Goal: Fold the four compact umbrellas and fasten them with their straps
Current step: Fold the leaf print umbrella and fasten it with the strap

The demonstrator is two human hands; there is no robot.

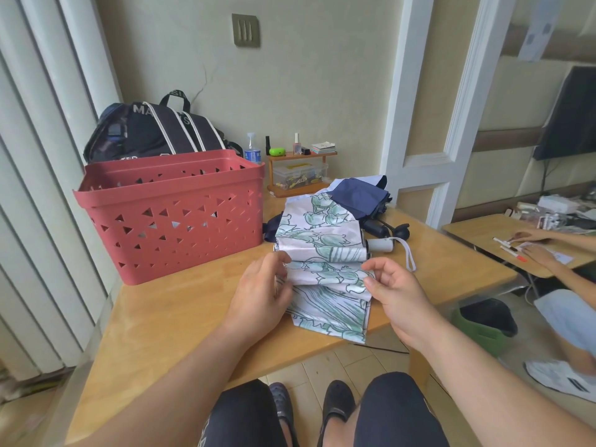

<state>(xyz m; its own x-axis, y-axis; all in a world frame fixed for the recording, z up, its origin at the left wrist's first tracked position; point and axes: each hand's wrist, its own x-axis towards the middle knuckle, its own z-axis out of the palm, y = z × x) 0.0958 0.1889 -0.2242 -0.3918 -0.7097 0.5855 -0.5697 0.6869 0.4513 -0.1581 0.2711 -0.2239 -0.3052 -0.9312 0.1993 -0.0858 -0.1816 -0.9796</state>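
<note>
While a white umbrella printed with green flowers (pixel 322 253) lies across the middle of the frame on a wooden table (pixel 180 304), a person works its loose canopy panels into pleats. The left hand (pixel 261 295) holds the cloth's left edge, fingers curled round a fold; the right hand (pixel 393 291) pinches the right edge of the same panel between thumb and forefinger — a grip at both ends that, by the look of it, keeps the pleat taut so it can be laid flat. The lowest panel spills over the table's near edge, not yet gathered.

The umbrella's long axis runs left to right, tilted slightly. Its pale handle (pixel 380 245) points toward the right of the frame, a white wrist loop (pixel 408 253) trailing from it; the tip end sits near the left hand. No fastening strap can be made out.

Behind it, toward upper centre, a navy umbrella (pixel 358 195) lies bundled but loose, with a dark handle (pixel 377 228) just beside the floral one. Whether other umbrellas lie under it cannot be told. A red perforated basket (pixel 171 217) stands at centre left — probably where finished umbrellas go. The task appears at an early stage: pleating in hand, strapping not yet done.
</note>
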